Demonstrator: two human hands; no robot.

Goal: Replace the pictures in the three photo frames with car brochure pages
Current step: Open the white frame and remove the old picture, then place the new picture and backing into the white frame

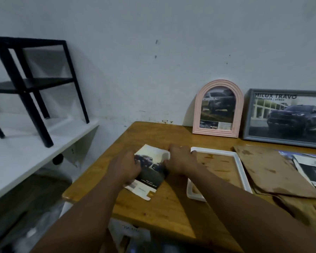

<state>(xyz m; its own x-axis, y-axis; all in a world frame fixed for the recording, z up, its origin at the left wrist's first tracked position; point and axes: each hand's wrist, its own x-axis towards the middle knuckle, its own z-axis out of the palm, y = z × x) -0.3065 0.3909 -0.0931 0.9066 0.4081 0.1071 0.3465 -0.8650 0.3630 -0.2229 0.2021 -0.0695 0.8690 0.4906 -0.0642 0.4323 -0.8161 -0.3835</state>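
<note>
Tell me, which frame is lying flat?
The white frame. It lies flat and empty on the table; the pink frame and grey frame stand against the wall, holding car pictures.

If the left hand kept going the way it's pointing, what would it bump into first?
Probably the right hand. The left hand points across the brochure page that both hands hold, and the right hand comes next in that line. Depth is unclear, so it might slip past.

A black metal two-tier rack (44, 83) stands on a white shelf (26, 152), left of the honey-brown wooden counter (153, 212), against a scuffed pale wall (153, 52).
</note>
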